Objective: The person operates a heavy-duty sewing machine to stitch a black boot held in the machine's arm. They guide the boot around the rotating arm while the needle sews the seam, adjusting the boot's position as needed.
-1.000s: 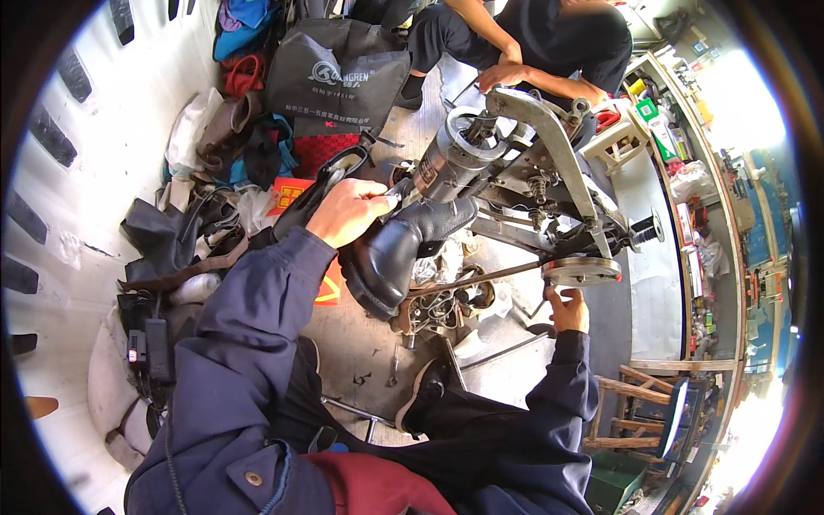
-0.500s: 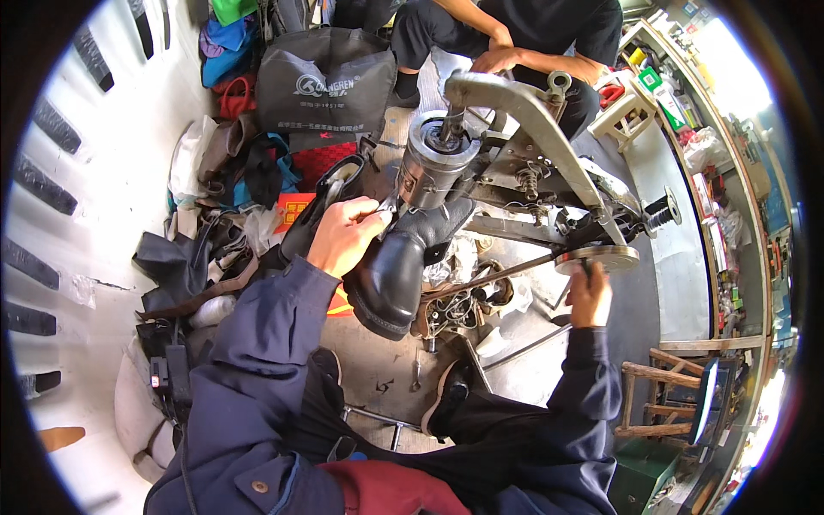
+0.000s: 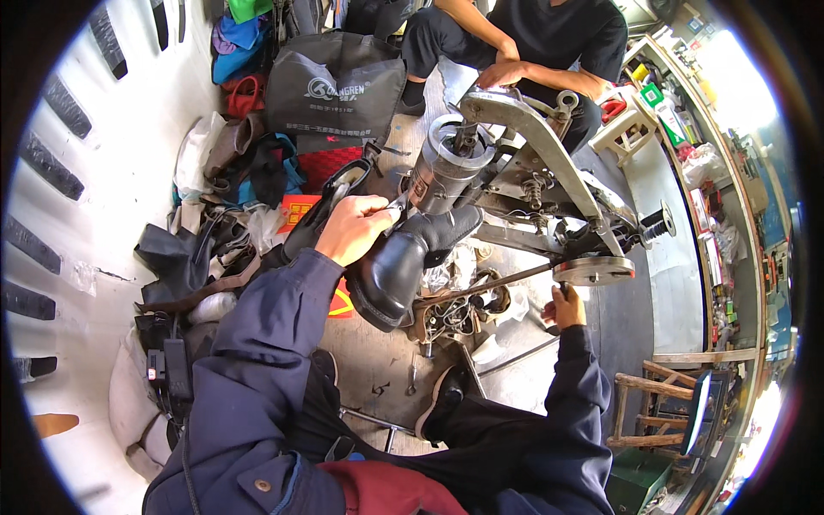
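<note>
A black leather boot [image 3: 386, 279] hangs under the cylindrical metal head [image 3: 439, 167] of a hand-cranked shoe sewing machine, toe toward me. My left hand [image 3: 356, 227] is closed, its fingertips pinching the boot's upper edge close beside the machine head; the exact spot they grip is partly hidden. To the right, the machine's round handwheel [image 3: 594, 271] lies nearly level. Just under its near left rim, my right hand [image 3: 565, 309] is closed around the crank handle, which the fingers mostly cover. A curved metal arm [image 3: 549, 142] joins the head to the wheel side.
Another dark boot [image 3: 339, 193] stands behind my left hand. Leather scraps [image 3: 176, 262] and bags pile up at left. A seated person [image 3: 549, 43] faces the machine from beyond. A wooden stool [image 3: 657, 403] and crowded shelves [image 3: 738, 257] stand at right; a wrench [image 3: 413, 378] lies on the floor.
The handwheel has turned, and my right hand has moved down and left with its handle. My left hand stays at the boot. The whole view has shifted slightly.
</note>
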The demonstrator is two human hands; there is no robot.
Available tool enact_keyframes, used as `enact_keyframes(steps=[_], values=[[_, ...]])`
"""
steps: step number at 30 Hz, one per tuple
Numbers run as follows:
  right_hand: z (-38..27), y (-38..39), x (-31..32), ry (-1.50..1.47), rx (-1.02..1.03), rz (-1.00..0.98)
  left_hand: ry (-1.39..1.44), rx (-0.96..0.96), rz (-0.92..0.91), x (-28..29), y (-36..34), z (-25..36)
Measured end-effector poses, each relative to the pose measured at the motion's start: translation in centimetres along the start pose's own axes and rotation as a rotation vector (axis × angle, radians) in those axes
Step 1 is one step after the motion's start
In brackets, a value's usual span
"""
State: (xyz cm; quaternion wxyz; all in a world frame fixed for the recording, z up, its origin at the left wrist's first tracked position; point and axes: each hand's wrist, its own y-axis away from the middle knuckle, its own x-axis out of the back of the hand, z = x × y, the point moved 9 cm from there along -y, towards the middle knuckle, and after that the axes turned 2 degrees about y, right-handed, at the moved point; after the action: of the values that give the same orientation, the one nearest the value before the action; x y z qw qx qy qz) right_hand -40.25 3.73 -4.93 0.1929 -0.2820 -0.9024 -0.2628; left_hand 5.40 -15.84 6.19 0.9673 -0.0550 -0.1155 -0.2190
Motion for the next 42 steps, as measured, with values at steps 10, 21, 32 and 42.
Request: enact_keyframes(steps=[10,21,32,42], values=[[-8.9,3.0,12.7,0.004,0.5,0.533,0.029,0.027,-0.013,-0.3,0.2,0.4],[-7.1,3.9,-1.1,-0.072,0.274,-0.159,0.053,0.021,-0.095,-0.4,-1.3,-1.0],[-0.8,-1.4,9.1,-0.056,0.15,0.368,0.075,0.027,-0.096,-0.3,-1.3,-0.7],[-12.6,6.3,6.0,-0.043,0.567,0.111,0.04,0.003,-0.074,-0.2,-1.3,-0.4]])
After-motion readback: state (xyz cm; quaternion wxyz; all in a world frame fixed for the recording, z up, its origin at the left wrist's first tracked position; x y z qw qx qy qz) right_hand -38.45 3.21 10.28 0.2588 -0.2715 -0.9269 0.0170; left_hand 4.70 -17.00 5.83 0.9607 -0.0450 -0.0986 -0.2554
